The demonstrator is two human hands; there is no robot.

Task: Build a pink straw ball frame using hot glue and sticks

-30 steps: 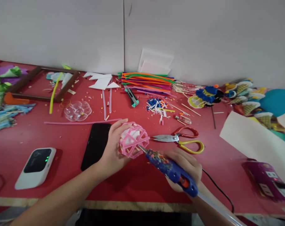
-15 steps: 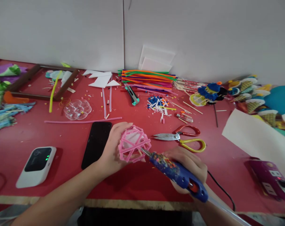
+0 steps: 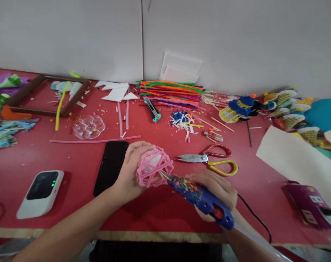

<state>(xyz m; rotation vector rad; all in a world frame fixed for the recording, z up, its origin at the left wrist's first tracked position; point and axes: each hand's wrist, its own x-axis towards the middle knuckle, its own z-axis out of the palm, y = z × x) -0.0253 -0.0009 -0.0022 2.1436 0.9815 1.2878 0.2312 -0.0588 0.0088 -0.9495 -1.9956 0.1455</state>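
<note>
A round ball-like piece of crossed pink strips (image 3: 156, 168), with something white inside it, is gripped in my left hand (image 3: 131, 171). My right hand (image 3: 216, 189) is wrapped round a blue glue gun (image 3: 194, 194) whose front is crusted with colourful residue. The gun's metal nozzle meets the pink strips on the right side of the ball. A clear glue stick (image 3: 256, 238) sticks out of the gun's back end. Scissors (image 3: 209, 159) with one red and one yellow handle lie just beyond my right hand. Left of my left hand lies a black phone (image 3: 110, 165).
A white device with green lights (image 3: 41, 194) sits at the left, a purple power strip (image 3: 308, 205) at the right. Along the back are pipe cleaners (image 3: 170, 91), a utility knife (image 3: 153, 110) and a clear flower-shaped tray (image 3: 89, 127). A black cord (image 3: 256, 214) runs beside my right arm.
The glue gun and my right hand have shifted slightly left, its nozzle moving along the pink strips. My left hand still holds the ball. The whole view has moved a little.
</note>
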